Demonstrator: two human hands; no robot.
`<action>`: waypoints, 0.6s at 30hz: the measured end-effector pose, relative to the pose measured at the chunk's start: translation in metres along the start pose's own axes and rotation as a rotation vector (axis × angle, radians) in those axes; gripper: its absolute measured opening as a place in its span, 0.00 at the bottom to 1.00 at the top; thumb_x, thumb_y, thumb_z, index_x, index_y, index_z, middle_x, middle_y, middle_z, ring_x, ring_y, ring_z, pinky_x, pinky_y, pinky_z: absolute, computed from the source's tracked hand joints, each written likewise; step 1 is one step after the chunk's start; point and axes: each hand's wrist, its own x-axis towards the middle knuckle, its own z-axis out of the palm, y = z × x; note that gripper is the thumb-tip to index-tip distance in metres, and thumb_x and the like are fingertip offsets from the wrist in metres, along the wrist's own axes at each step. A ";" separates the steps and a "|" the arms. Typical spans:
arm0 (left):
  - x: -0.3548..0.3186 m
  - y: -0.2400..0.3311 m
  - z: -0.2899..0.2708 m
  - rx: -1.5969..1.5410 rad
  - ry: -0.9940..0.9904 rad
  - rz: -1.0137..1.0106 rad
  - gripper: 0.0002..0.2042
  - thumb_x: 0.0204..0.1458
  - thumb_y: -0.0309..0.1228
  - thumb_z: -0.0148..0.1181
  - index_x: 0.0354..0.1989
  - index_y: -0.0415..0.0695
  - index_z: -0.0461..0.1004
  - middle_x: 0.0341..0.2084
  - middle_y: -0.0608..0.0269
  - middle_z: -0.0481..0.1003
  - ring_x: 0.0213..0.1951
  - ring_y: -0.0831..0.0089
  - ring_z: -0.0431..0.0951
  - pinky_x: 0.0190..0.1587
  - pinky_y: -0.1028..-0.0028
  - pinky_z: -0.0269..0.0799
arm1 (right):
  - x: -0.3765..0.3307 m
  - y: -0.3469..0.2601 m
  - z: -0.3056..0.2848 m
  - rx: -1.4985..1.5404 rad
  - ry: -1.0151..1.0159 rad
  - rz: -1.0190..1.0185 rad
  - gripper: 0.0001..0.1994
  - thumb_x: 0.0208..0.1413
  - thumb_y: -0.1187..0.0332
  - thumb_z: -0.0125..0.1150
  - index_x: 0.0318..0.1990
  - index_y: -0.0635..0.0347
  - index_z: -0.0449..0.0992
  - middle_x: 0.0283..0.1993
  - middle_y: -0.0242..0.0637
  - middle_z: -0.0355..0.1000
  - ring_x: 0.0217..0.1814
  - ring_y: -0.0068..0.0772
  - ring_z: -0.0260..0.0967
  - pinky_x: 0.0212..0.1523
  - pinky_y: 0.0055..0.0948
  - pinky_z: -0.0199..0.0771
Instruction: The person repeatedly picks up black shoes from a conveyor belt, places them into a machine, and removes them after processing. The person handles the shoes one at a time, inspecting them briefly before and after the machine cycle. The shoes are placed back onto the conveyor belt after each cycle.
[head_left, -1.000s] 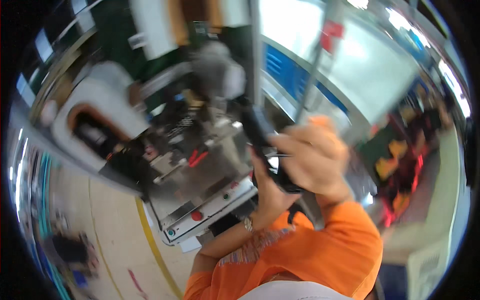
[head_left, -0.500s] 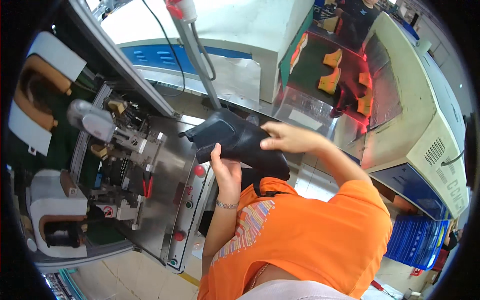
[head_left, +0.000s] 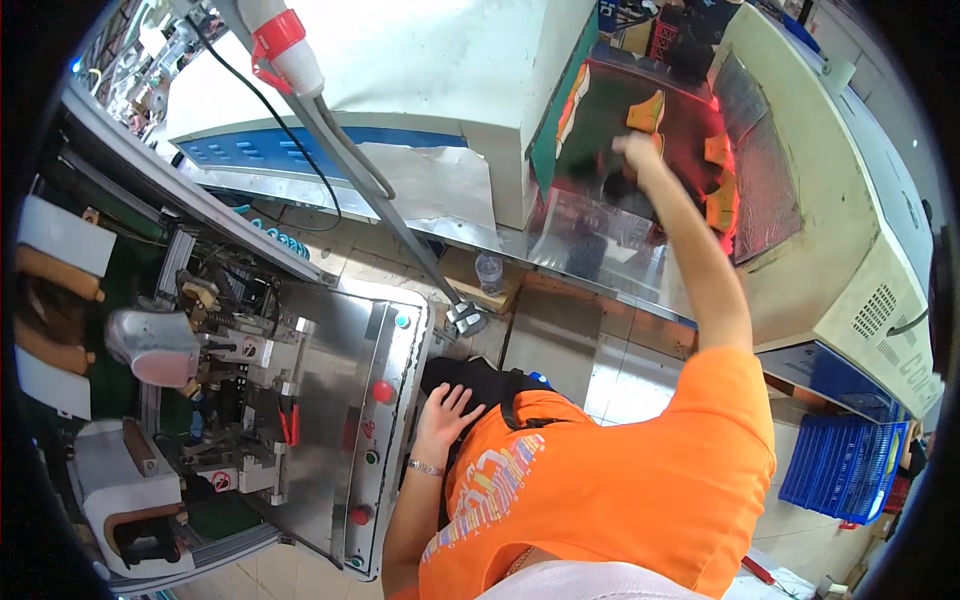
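R hand (head_left: 637, 152): you're holding it out over the belt (head_left: 605, 98); grip blurred, can't tell.
L hand (head_left: 447, 424): you're resting it well apart from R, fingers spread, gripping nothing, nr panel (head_left: 402, 362).
Black item (head_left: 626, 192): showing blurred just under R hand; can't tell if touching belt.
Yellow pcs (head_left: 646, 112): sitting on belt, one just beside R hand.
Knock risk: if you're rushing, item's poss. tipping or nudging yellow pcs.
Red-lit wall (head_left: 770, 190): prob. giving heat; straying close might burn.
Panel risk: L elbow drifting might press a btn (head_left: 360, 515).

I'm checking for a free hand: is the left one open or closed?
Open: the left hand has its fingers apart, nothing visible in them.
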 end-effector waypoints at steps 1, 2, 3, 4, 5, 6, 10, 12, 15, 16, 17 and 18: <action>0.000 -0.001 -0.006 0.017 0.020 -0.004 0.17 0.52 0.33 0.50 0.48 0.46 0.57 0.58 0.54 0.51 0.59 0.59 0.53 0.54 0.42 0.57 | 0.043 -0.002 -0.015 0.065 0.121 -0.042 0.06 0.42 0.68 0.58 0.24 0.60 0.68 0.20 0.36 0.65 0.17 0.29 0.62 0.14 0.31 0.60; 0.002 0.000 -0.013 0.029 0.036 -0.004 0.15 0.52 0.33 0.51 0.47 0.45 0.58 0.57 0.55 0.52 0.58 0.60 0.55 0.53 0.43 0.57 | 0.095 0.002 -0.032 0.252 0.185 -0.074 0.07 0.43 0.70 0.58 0.27 0.61 0.67 0.21 0.34 0.64 0.17 0.29 0.62 0.14 0.31 0.60; 0.000 -0.001 -0.021 0.021 0.075 0.011 0.14 0.52 0.33 0.51 0.45 0.45 0.58 0.55 0.56 0.54 0.56 0.60 0.57 0.53 0.43 0.58 | 0.104 -0.013 -0.023 0.251 0.301 -0.075 0.12 0.45 0.67 0.58 0.40 0.57 0.70 0.28 0.30 0.67 0.22 0.24 0.63 0.20 0.29 0.62; -0.003 0.001 -0.024 0.018 0.098 0.019 0.15 0.52 0.32 0.50 0.46 0.45 0.58 0.56 0.56 0.54 0.56 0.61 0.58 0.54 0.45 0.58 | 0.115 -0.014 -0.021 0.178 0.419 -0.108 0.17 0.45 0.68 0.57 0.45 0.60 0.70 0.28 0.31 0.69 0.23 0.23 0.64 0.22 0.25 0.63; -0.004 0.004 -0.029 0.013 0.095 0.046 0.15 0.52 0.32 0.50 0.47 0.45 0.58 0.56 0.56 0.54 0.56 0.61 0.58 0.54 0.45 0.59 | 0.125 -0.006 -0.016 0.185 0.339 -0.178 0.17 0.45 0.69 0.57 0.45 0.61 0.71 0.27 0.32 0.69 0.23 0.23 0.64 0.22 0.24 0.63; -0.004 0.006 -0.034 0.008 0.089 0.069 0.15 0.53 0.32 0.50 0.48 0.46 0.58 0.56 0.57 0.55 0.56 0.61 0.58 0.54 0.46 0.59 | 0.133 0.007 -0.011 0.188 0.262 -0.250 0.17 0.45 0.70 0.57 0.44 0.62 0.71 0.27 0.32 0.69 0.23 0.23 0.64 0.21 0.23 0.62; -0.015 0.010 -0.057 -0.065 0.097 0.141 0.17 0.53 0.32 0.50 0.51 0.47 0.58 0.52 0.58 0.60 0.56 0.63 0.60 0.55 0.49 0.58 | 0.130 0.083 -0.003 -0.166 0.140 -0.362 0.11 0.43 0.71 0.56 0.37 0.58 0.77 0.30 0.38 0.75 0.29 0.27 0.71 0.33 0.26 0.70; -0.028 0.002 -0.072 -0.167 0.159 0.139 0.15 0.52 0.31 0.50 0.49 0.47 0.61 0.49 0.60 0.64 0.55 0.65 0.61 0.56 0.52 0.57 | 0.074 0.101 0.005 -0.238 0.343 -0.156 0.12 0.41 0.68 0.59 0.37 0.54 0.78 0.34 0.42 0.75 0.36 0.32 0.72 0.40 0.27 0.70; -0.041 -0.002 -0.091 -0.151 0.173 0.116 0.13 0.52 0.30 0.49 0.47 0.47 0.63 0.48 0.62 0.65 0.54 0.67 0.61 0.55 0.54 0.59 | 0.045 0.152 -0.041 -0.493 0.844 0.225 0.13 0.43 0.67 0.56 0.39 0.49 0.76 0.47 0.48 0.66 0.48 0.47 0.66 0.49 0.39 0.67; -0.047 -0.008 -0.096 -0.154 0.193 0.132 0.12 0.53 0.31 0.49 0.46 0.48 0.65 0.47 0.63 0.66 0.54 0.68 0.62 0.54 0.56 0.59 | 0.045 0.171 -0.049 -0.349 0.934 0.312 0.15 0.42 0.68 0.55 0.42 0.52 0.74 0.50 0.48 0.62 0.51 0.49 0.63 0.50 0.44 0.66; -0.053 -0.009 -0.099 -0.133 0.207 0.140 0.12 0.53 0.31 0.49 0.46 0.48 0.65 0.47 0.63 0.66 0.53 0.68 0.62 0.54 0.56 0.59 | 0.040 0.188 -0.063 -0.257 1.042 0.333 0.17 0.41 0.69 0.56 0.43 0.60 0.72 0.49 0.50 0.63 0.51 0.48 0.63 0.50 0.44 0.65; -0.054 -0.006 -0.098 -0.107 0.206 0.146 0.12 0.53 0.32 0.49 0.46 0.48 0.65 0.48 0.63 0.66 0.53 0.68 0.62 0.54 0.57 0.60 | 0.048 0.219 -0.085 -0.291 1.089 0.326 0.17 0.40 0.70 0.58 0.42 0.63 0.71 0.46 0.47 0.66 0.48 0.45 0.66 0.47 0.41 0.67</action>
